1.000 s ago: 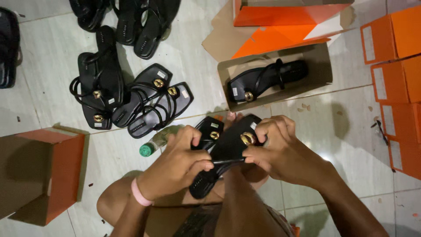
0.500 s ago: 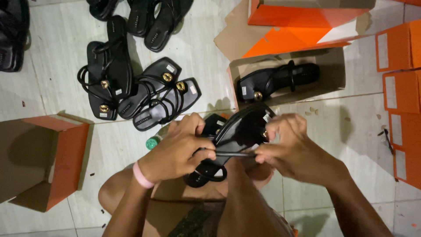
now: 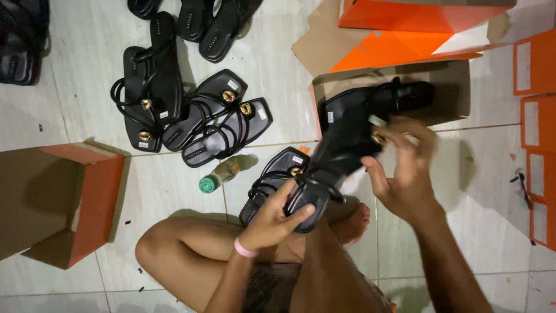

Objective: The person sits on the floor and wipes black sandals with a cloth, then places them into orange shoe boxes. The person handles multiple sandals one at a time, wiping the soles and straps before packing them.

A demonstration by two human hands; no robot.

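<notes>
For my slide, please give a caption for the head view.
Seated person's left hand and right hand hold a black sandal over an open box.

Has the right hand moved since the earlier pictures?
Yes. The right hand has gone up and to the right, away from the left hand and toward the open cardboard box, fingers on the sandal's gold ornament.

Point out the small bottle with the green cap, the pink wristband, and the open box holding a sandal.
Small bottle (image 3: 221, 174), head view, on its clear body.
Pink wristband (image 3: 245, 249), head view, on the band at the left wrist.
Open box (image 3: 457, 87), head view, on its inner right wall.
</notes>
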